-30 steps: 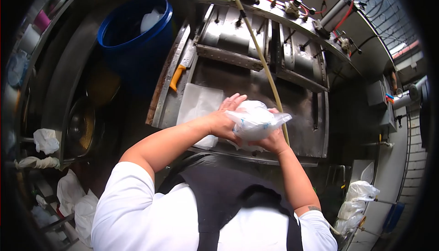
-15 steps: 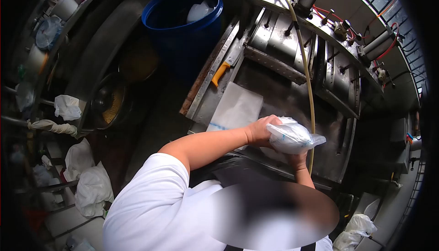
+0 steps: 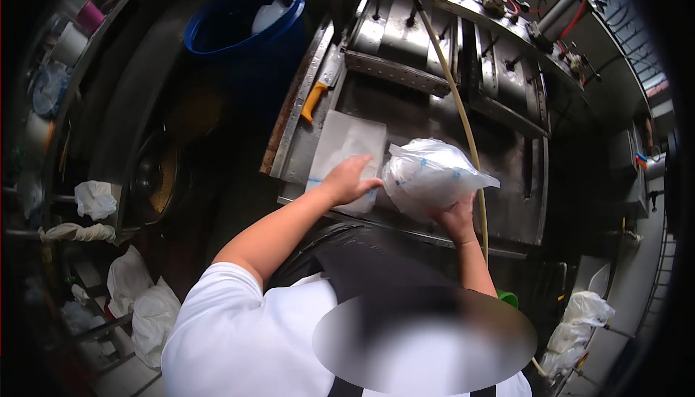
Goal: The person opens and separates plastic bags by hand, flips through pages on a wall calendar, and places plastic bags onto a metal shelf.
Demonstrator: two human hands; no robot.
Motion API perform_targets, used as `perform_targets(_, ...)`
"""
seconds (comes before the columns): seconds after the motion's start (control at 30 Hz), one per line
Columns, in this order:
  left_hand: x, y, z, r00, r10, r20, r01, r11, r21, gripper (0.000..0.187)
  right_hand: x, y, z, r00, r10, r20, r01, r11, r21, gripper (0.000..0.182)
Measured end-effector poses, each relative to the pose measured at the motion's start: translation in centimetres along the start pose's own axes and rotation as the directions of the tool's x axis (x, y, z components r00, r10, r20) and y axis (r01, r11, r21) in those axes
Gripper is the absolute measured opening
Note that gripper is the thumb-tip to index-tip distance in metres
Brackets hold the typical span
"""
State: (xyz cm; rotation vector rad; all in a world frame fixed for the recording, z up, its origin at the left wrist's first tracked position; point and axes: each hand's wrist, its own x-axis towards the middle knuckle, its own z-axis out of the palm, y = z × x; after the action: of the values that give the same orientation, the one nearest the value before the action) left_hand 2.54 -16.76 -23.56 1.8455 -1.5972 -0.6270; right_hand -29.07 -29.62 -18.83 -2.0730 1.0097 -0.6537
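A translucent plastic bag [image 3: 431, 172] with blue print, puffed out, is over the steel work surface. My right hand [image 3: 456, 220] holds its lower right side; some fingers are hidden behind the bag. Left of the bag is my left hand [image 3: 352, 180], empty, with thumb and fingers apart, above a stack of flat white bags [image 3: 347, 140] marked with a blue line. A knife with a yellow handle [image 3: 313, 102] lies beyond the stack, on the metal ledge.
Steel press boxes [image 3: 402, 42] stand at the back, another [image 3: 510, 78] to their right. A pale hose [image 3: 463, 107] hangs across the surface. A blue barrel [image 3: 246, 53] holding something white is at the back left. White cloth bundles [image 3: 153, 317] lie at lower left.
My left hand has let go of the bag and moved left over the flat bags. The bag looks fuller and more open, still in my right hand. The view has shifted.
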Motion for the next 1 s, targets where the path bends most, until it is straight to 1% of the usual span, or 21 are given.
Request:
perform_targets(0.03, -1.0, -2.0, 0.1, 0.993, -0.061, -0.104, 0.062, 0.998, -0.002, 0.068, -0.8, -0.5, -0.8, 0.997, -0.066, -0.040, 0.059, 0.989, -0.136, 0.139)
perform_targets(0.07, -2.0, -2.1, -1.0, 0.960, -0.256, -0.109, 0.253, 0.966, -0.047, 0.056, -1.5, -0.7, -1.3, 0.988, -0.139, -0.066, 0.117, 0.955, -0.271, 0.141)
perform_targets(0.1, -2.9, -2.6, -1.7, 0.921, -0.360, -0.148, 0.367, 0.930, 0.026, 0.046, -2.2, -0.8, -1.8, 0.984, -0.106, -0.141, 0.076, 0.975, -0.207, 0.142)
perform_targets(0.13, -3.8, -3.3, -1.9, 0.926, -0.353, -0.138, 0.360, 0.933, 0.029, 0.046, -3.0, -0.4, -2.2, 0.984, -0.097, -0.150, 0.065, 0.976, -0.208, 0.142)
perform_targets(0.2, -5.0, -4.2, -1.7, 0.894, -0.411, -0.181, 0.432, 0.897, 0.098, 0.041, -4.2, 0.2, -2.8, 0.945, 0.094, -0.314, -0.048, 0.987, 0.151, 0.137)
perform_targets(0.23, -5.2, -4.1, -1.2, 0.896, -0.407, -0.178, 0.428, 0.898, 0.101, 0.041, -4.6, 0.1, -2.6, 0.897, 0.065, -0.437, 0.006, 0.987, 0.160, 0.097)
perform_targets(0.27, -5.3, -4.0, -0.6, 0.914, -0.364, -0.177, 0.390, 0.909, 0.146, 0.041, -5.2, 0.5, -2.8, 0.896, 0.067, -0.440, 0.005, 0.987, 0.161, 0.097)
perform_targets(0.33, -5.0, -3.0, -0.1, 0.931, -0.320, -0.174, 0.350, 0.918, 0.188, 0.041, -6.0, 0.6, -3.5, 0.902, 0.336, -0.271, -0.251, 0.919, 0.302, 0.051)
perform_targets(0.37, -4.7, -2.5, 0.2, 0.939, -0.317, -0.133, 0.342, 0.906, 0.250, 0.039, -6.3, 0.4, -2.7, 0.900, 0.246, -0.360, -0.160, 0.954, 0.252, 0.029)
perform_targets(0.4, -4.4, -2.1, 0.4, 0.944, -0.318, -0.093, 0.331, 0.892, 0.309, 0.038, -6.9, 0.3, -2.7, 0.917, 0.284, -0.281, -0.206, 0.939, 0.277, 0.028)
perform_targets(0.47, -4.0, -2.5, 0.8, 0.934, -0.345, -0.096, 0.358, 0.890, 0.283, 0.034, -7.9, -0.1, -1.8, 0.940, 0.267, -0.210, -0.213, 0.945, 0.249, 0.026)
perform_targets(0.53, -3.7, -3.3, 0.7, 0.924, -0.369, -0.096, 0.381, 0.886, 0.263, 0.029, -8.5, -1.6, -1.2, 0.982, 0.129, -0.138, -0.099, 0.973, 0.211, 0.022)
perform_targets(0.57, -3.6, -3.9, 0.3, 0.912, -0.404, -0.065, 0.409, 0.891, 0.198, 0.026, -9.0, -1.1, -0.9, 0.989, 0.114, -0.092, -0.098, 0.983, 0.158, 0.018)
perform_targets(0.6, -3.7, -4.5, 0.0, 0.899, -0.436, -0.031, 0.436, 0.890, 0.135, 0.023, -8.9, -2.0, -1.2, 0.997, 0.033, -0.067, -0.025, 0.992, 0.122, 0.016)
perform_targets(0.63, -4.1, -5.1, -0.1, 0.909, -0.405, -0.097, 0.414, 0.905, 0.099, 0.022, -9.1, -1.9, -1.2, 0.998, 0.058, -0.030, -0.054, 0.990, 0.133, 0.016)
perform_targets(0.67, -4.5, -5.8, -0.5, 0.911, -0.401, -0.099, 0.410, 0.906, 0.105, 0.022, -9.3, -1.7, -1.3, 0.997, 0.082, 0.007, -0.083, 0.986, 0.143, 0.015)
perform_targets(0.73, -5.1, -6.8, -2.0, 0.867, -0.449, -0.215, 0.450, 0.892, -0.047, 0.023, -9.7, -1.5, -1.8, 0.994, 0.102, 0.025, -0.105, 0.983, 0.153, 0.015)
perform_targets(0.8, -5.9, -8.9, -4.2, 0.783, -0.433, -0.446, 0.465, 0.884, -0.041, 0.022, -9.9, -1.2, -2.4, 0.992, 0.121, 0.045, -0.127, 0.978, 0.163, 0.015)
perform_targets(0.87, -6.1, -12.1, -7.7, 0.486, -0.583, -0.651, 0.564, 0.778, -0.275, 0.022, -10.3, -0.9, -3.1, 0.990, 0.132, 0.057, -0.139, 0.980, 0.142, 0.017)
perform_targets(0.93, -6.4, -12.5, -12.8, 0.211, -0.657, -0.724, 0.534, 0.698, -0.477, 0.022, -10.6, 0.0, -3.5, 0.987, 0.138, 0.081, -0.149, 0.978, 0.147, 0.018)
perform_targets(1.0, -7.2, -11.9, -18.2, 0.079, -0.769, -0.635, 0.307, 0.625, -0.718, 0.022, -10.5, 0.8, -3.5, 0.984, 0.135, 0.115, -0.151, 0.977, 0.151, 0.019)
